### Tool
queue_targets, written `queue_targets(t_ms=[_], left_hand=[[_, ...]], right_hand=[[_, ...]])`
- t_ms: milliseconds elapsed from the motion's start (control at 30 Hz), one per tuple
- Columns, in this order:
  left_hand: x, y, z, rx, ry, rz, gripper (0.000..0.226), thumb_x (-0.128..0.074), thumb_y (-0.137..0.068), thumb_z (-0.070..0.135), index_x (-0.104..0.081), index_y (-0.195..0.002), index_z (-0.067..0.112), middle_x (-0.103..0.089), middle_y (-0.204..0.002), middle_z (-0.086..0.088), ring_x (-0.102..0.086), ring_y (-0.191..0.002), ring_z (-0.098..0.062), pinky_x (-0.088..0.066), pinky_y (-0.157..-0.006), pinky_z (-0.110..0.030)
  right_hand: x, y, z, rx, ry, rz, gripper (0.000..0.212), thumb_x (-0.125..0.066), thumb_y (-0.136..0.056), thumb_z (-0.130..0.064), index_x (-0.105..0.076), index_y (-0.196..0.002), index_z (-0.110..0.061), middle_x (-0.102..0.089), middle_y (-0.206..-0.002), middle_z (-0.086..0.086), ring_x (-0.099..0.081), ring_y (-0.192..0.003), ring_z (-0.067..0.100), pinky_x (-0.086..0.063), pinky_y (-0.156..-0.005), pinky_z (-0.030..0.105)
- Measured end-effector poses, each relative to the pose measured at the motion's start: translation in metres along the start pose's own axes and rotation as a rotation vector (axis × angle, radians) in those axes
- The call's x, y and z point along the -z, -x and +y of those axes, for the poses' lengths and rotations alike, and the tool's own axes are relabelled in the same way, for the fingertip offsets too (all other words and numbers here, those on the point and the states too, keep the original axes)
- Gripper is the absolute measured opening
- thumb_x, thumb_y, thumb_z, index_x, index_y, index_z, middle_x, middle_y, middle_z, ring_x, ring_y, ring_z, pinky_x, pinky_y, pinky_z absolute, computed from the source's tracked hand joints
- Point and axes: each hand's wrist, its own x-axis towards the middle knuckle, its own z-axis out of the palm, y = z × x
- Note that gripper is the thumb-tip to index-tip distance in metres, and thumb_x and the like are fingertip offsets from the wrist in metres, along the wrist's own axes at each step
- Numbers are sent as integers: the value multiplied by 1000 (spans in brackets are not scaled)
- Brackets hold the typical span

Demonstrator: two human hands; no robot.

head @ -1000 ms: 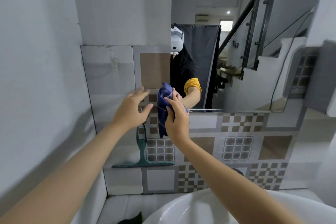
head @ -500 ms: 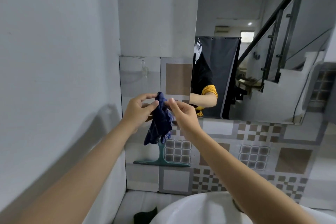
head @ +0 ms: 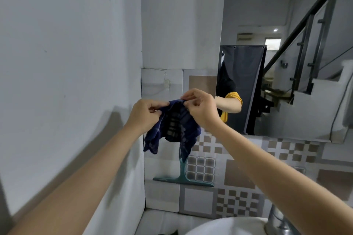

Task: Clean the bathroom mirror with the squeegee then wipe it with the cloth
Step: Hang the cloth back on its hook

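Note:
A dark blue cloth point(head: 174, 126) hangs spread between my two hands in front of the tiled wall. My left hand point(head: 146, 115) pinches its upper left edge and my right hand point(head: 200, 108) pinches its upper right edge. Below the cloth, a teal squeegee point(head: 182, 177) hangs on the tiles with its blade down; its handle top is hidden behind the cloth. The mirror point(head: 286, 25) covers the wall to the right and reflects an arm with a yellow sleeve, a dark curtain and stairs.
A clear plastic hook point(head: 166, 82) is stuck to the tile above my hands. A plain white wall point(head: 66, 63) closes in on the left. A white basin rim point(head: 225, 225) shows at the bottom, with a metal tap part point(head: 277, 221) beside it.
My left hand has taken hold of the cloth, which was bunched in my right hand, and both hands have pulled it open. The view has shifted left and up.

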Motion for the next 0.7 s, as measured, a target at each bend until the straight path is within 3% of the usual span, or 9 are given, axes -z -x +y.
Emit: queue_targets(t_ms=[133, 200, 267, 333, 400, 500, 567, 700], left_hand=[[10, -12, 8, -56, -46, 35, 40, -49, -84, -7, -74, -92, 24, -71, -88, 10, -67, -83, -9, -53, -82, -23], [12, -18, 13, -80, -28, 32, 41, -49, -84, -7, -74, -92, 24, -71, -88, 13, -67, -85, -7, -52, -82, -21], [13, -22, 18, -93, -8, 21, 40, -48, -85, -8, -74, -93, 23, -69, -91, 15, -64, -91, -3, -49, -84, -15], [12, -23, 22, -89, 19, 18, 39, -47, -87, -6, -72, -94, 22, -69, -93, 14, -63, -93, 0, -46, -81, -8], [11, -22, 25, -89, 59, 17, 32, -49, -88, -2, -72, -91, 21, -70, -92, 10, -64, -88, -1, -47, -77, -9], [10, -19, 27, -96, 139, -23, 9, -69, -81, 17, -72, -89, 19, -72, -89, 6, -67, -81, -5, -52, -74, -16], [10, -19, 23, -90, 97, -45, 22, -78, -72, 18, -70, -92, 21, -71, -91, 6, -67, -80, -6, -53, -75, -17], [14, -23, 23, -118, 9, -17, 20, -72, -77, 7, -66, -87, 23, -68, -86, 3, -66, -73, -10, -52, -70, -17]], right_hand=[[13, -26, -8, 130, 180, -89, 33, -50, -89, 6, -74, -84, -15, -62, -92, 0, -61, -82, 20, -53, -73, 28], [18, -35, -11, 161, 226, -127, 37, -45, -88, 8, -74, -88, -15, -65, -98, 3, -62, -90, 20, -53, -83, 30], [21, -41, -13, 151, 206, -142, 37, -43, -89, 4, -73, -90, -17, -70, -95, 8, -65, -88, 25, -55, -82, 38], [23, -45, -16, 116, 146, -165, 27, -50, -90, -5, -72, -90, -20, -72, -87, 6, -67, -82, 25, -57, -78, 40], [26, -48, -18, 117, 112, -210, 12, -62, -88, -13, -72, -91, -17, -72, -86, -2, -68, -83, 13, -56, -79, 30], [28, -50, -17, 165, 100, -240, 9, -69, -85, -12, -72, -94, -14, -73, -90, -2, -68, -85, 9, -55, -82, 23], [29, -52, -16, 197, 75, -224, 9, -69, -84, -6, -70, -91, -13, -72, -88, 0, -66, -84, 9, -53, -80, 21], [33, -56, -15, 233, 84, -258, 11, -68, -84, -1, -71, -83, -12, -70, -83, -7, -65, -80, 2, -52, -79, 16]])
